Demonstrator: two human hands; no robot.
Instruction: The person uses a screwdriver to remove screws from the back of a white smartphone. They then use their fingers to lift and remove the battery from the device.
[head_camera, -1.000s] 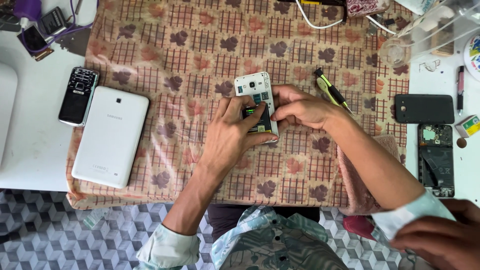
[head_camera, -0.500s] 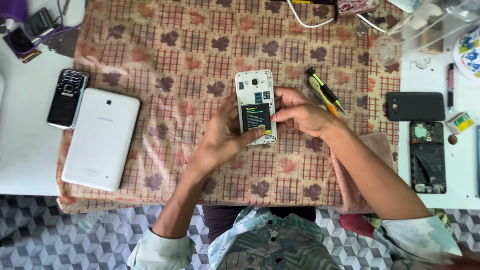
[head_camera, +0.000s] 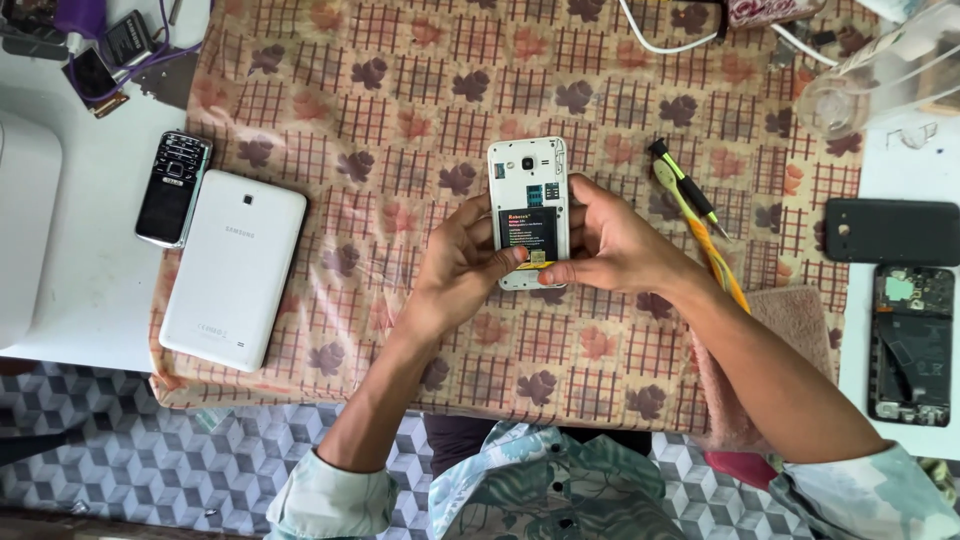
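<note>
Both hands are gripping a white phone (head_camera: 528, 212) lying back-up with its cover off, at centre frame on the patterned cloth (head_camera: 400, 110). Left hand (head_camera: 462, 265) is clamping its lower left edge, thumb pressing the black battery (head_camera: 528, 234); right hand (head_camera: 612, 243) is pinching the lower right edge. Its long axis is running up-down, camera end toward the top.

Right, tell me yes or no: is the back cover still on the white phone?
No: the white phone lies back-up with its black battery exposed, the left hand and right hand gripping its sides.
</note>
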